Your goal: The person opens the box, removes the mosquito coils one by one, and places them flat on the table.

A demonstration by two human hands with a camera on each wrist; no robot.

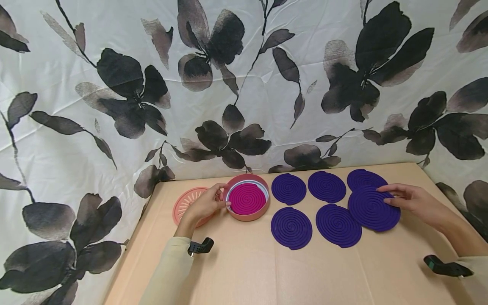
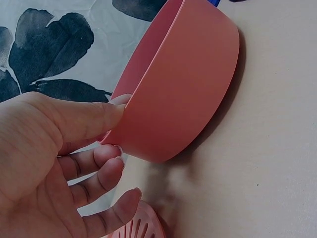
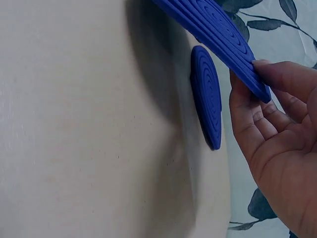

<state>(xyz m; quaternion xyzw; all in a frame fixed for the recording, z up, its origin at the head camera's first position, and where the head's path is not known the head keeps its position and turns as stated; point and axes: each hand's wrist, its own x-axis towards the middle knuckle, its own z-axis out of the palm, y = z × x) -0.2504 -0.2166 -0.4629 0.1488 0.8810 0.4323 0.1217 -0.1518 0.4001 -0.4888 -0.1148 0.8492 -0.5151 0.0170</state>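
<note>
**Edge grip, both hands**

The right hand (image 1: 417,204) pinches one blue mat (image 1: 373,209) by its edge, raised at frame right, likely keeping its face clear. The left hand (image 1: 203,206) pinches the bowl (image 1: 247,217) by its rim, mid-frame, apparently steadying it. Five other mats (image 1: 291,228) lie spread on the table (image 1: 244,262), seemingly to stay separate.

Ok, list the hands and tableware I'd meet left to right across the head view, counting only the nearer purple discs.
Slotted pink lid, left hand, round pink container, first purple disc, second purple disc, gripped purple disc, right hand.
</note>
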